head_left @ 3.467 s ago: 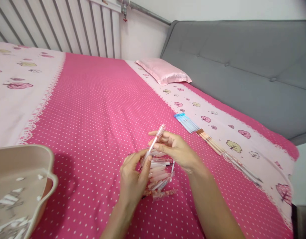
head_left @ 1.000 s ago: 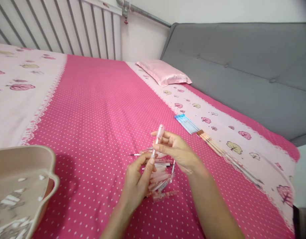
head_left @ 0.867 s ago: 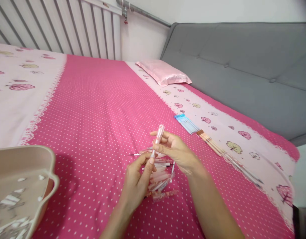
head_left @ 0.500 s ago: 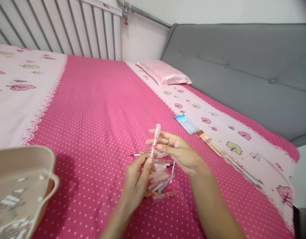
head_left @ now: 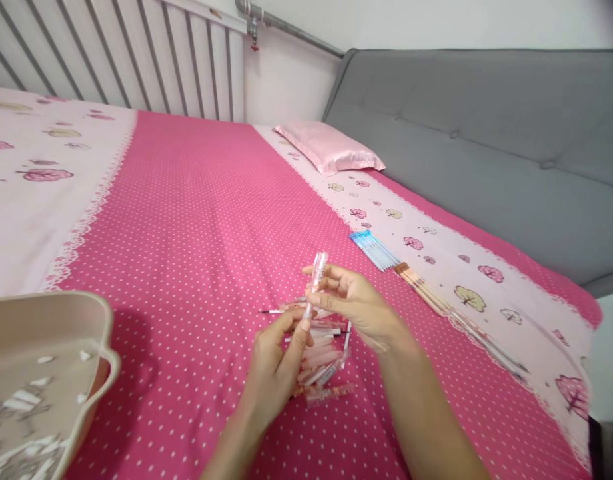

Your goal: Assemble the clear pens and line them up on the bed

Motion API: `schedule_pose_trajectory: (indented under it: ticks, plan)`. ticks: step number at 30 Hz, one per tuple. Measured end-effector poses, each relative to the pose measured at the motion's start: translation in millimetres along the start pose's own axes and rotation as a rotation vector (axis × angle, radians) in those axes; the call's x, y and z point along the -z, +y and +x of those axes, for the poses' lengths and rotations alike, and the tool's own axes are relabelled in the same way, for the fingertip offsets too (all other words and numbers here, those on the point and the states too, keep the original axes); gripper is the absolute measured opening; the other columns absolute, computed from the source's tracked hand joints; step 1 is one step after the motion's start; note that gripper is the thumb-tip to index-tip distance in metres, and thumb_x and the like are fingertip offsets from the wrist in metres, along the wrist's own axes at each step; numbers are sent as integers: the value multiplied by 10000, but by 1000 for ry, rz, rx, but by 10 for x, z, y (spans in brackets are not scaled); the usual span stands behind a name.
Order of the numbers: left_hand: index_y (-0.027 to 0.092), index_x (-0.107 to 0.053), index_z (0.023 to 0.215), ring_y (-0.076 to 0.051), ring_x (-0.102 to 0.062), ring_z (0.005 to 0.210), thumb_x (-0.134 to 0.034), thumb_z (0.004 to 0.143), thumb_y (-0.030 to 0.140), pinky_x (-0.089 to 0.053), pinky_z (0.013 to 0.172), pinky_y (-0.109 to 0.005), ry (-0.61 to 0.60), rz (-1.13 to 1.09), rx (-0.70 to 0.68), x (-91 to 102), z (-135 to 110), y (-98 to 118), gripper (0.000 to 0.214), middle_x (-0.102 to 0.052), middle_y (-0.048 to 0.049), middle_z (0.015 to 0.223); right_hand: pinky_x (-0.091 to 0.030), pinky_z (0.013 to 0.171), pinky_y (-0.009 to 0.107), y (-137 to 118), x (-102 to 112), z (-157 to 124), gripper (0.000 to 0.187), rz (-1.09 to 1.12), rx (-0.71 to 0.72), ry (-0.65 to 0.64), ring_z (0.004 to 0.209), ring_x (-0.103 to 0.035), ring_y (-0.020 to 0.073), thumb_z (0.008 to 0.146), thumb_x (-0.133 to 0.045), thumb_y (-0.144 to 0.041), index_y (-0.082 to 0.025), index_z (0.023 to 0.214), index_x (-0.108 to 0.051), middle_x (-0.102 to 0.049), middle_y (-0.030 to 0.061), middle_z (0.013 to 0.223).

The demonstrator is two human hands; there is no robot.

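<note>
Both of my hands hold one clear pink pen (head_left: 317, 272) upright over the bed. My left hand (head_left: 274, 370) pinches its lower end between thumb and forefinger. My right hand (head_left: 354, 303) grips the upper part, its fingers curled round the barrel near the cap. Under my hands lies a loose pile of pink pens and pen parts (head_left: 320, 353) on the pink dotted bedsheet (head_left: 196, 220). A thin dark-tipped refill (head_left: 271, 311) lies just left of the pile.
A beige plastic basket (head_left: 46, 373) holding pale pieces stands at the lower left. On the sheet's pale border to the right lie a bundle of blue pens (head_left: 374, 247), tan pens (head_left: 421, 283) and clear pens (head_left: 486, 340). Further back are a pink pillow (head_left: 329, 147) and a grey headboard (head_left: 486, 147).
The pen has stayed in both hands, tilting from slanted to nearly upright. My right fingers opened briefly half a second ago and have curled round it again.
</note>
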State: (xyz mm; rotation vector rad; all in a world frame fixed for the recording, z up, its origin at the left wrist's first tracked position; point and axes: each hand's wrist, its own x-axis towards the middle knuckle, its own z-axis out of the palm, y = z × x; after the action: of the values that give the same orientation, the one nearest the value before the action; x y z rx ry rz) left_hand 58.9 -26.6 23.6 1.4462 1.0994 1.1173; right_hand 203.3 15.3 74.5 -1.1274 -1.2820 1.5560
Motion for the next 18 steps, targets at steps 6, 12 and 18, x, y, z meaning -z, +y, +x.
schedule_pose_trajectory:
  ticks: [6,12,18]
  plan:
    - [161,-568,827,-123,-515,627,-423,887,363,-383,595,-220,4,-3,-3,12,0,5,256,-540,3,672,-453,697,228,5,-33,6,437,-8,11,17,751,-562,93,671,-741,-281,-194,1069,-583,-576,-8,838]
    - [165,-539,736,-112,-451,568,-386,896,381,-351,555,-216,7,-54,17,14,-9,-12,309,-493,16,633,-485,779,276,-11,-7,-21,447,74,-22,-150,888,-595,128,769,-646,-269,-225,1194,-514,-601,61,1136]
    - [165,-563,788,-115,-478,596,-401,894,358,-362,562,-209,12,-38,9,5,-5,-8,274,-518,9,648,-485,782,279,22,10,-10,429,101,-29,-152,863,-613,128,758,-654,-220,-220,1171,-535,-643,52,1034]
